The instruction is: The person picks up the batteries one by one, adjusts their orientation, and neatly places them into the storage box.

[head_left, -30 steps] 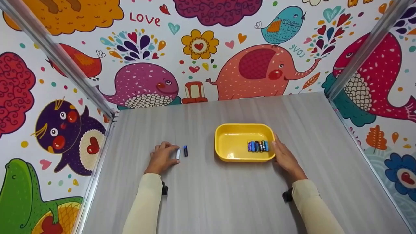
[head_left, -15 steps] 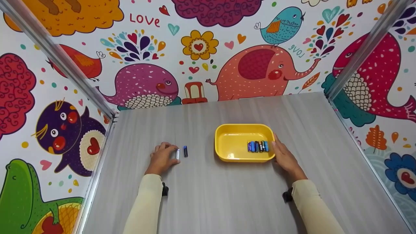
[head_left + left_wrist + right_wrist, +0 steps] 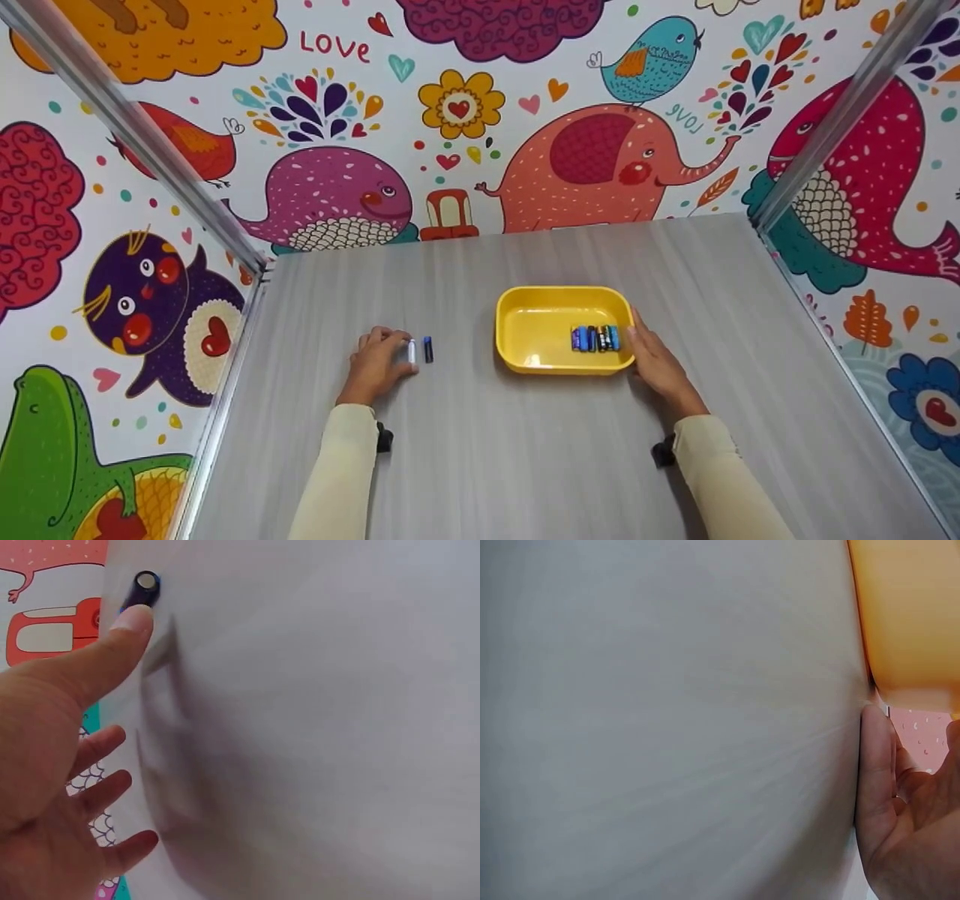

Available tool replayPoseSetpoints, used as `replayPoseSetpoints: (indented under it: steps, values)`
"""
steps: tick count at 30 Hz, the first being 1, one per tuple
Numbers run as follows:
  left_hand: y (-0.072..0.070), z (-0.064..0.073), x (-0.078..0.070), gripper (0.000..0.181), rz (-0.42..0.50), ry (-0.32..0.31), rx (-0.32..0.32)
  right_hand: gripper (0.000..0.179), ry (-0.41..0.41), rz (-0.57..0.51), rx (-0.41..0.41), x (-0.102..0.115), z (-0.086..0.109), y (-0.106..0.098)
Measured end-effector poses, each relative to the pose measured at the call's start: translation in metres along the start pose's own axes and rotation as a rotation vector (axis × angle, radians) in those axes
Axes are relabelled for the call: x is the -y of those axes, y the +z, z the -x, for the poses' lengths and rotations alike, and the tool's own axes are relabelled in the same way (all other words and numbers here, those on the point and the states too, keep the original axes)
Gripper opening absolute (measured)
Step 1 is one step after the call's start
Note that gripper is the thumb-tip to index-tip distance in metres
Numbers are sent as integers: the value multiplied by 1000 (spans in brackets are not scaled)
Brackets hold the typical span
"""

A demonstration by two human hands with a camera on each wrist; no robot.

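In the head view my left hand (image 3: 377, 364) is low over the left part of the grey table, with a slim white battery (image 3: 412, 351) pinched end to end between thumb and index finger. Just to its right stands a dark battery with a blue end (image 3: 428, 349). The left wrist view shows the round metal end of the dark battery (image 3: 146, 582) beyond my thumb; the white one is hidden there. My right hand (image 3: 661, 367) rests along the right outer wall of a yellow plastic basin (image 3: 532, 369), fingers fairly straight. Several batteries (image 3: 596, 338) form a row inside.
The grey wood-grain table (image 3: 480, 450) ends at a wall with a cartoon animal print (image 3: 450, 172). Metal frame posts rise at the left (image 3: 157, 135) and right (image 3: 847, 112) corners. Each wrist wears a black strap device.
Almost nothing differs. The left hand and its white battery shift only very slightly; the right hand, the basin and its row of batteries stay put.
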State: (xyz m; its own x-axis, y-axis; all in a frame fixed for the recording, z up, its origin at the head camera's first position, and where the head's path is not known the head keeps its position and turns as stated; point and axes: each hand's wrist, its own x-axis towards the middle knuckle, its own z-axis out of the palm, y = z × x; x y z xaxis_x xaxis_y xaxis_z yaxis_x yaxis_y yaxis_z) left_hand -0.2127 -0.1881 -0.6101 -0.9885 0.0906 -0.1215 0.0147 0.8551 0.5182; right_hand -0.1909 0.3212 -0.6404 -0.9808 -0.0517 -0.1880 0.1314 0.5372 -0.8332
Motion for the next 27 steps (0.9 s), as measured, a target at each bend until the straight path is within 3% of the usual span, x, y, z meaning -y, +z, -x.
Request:
replayPoseSetpoints:
  steps: [5,11,18,27]
  values:
    - [-4,-3,-14,53,6,0,-8,65,-4,1,-13,0,0,1]
    - [-6,-8,-39,53,-7,69,-44,67,25,26,-4,1,0,0]
    - [-5,-20,-78,55,-20,87,-38,70,31,40,-6,1,3,1]
    - [6,-29,-129,54,7,123,-5,68,53,37,9,2,3,0]
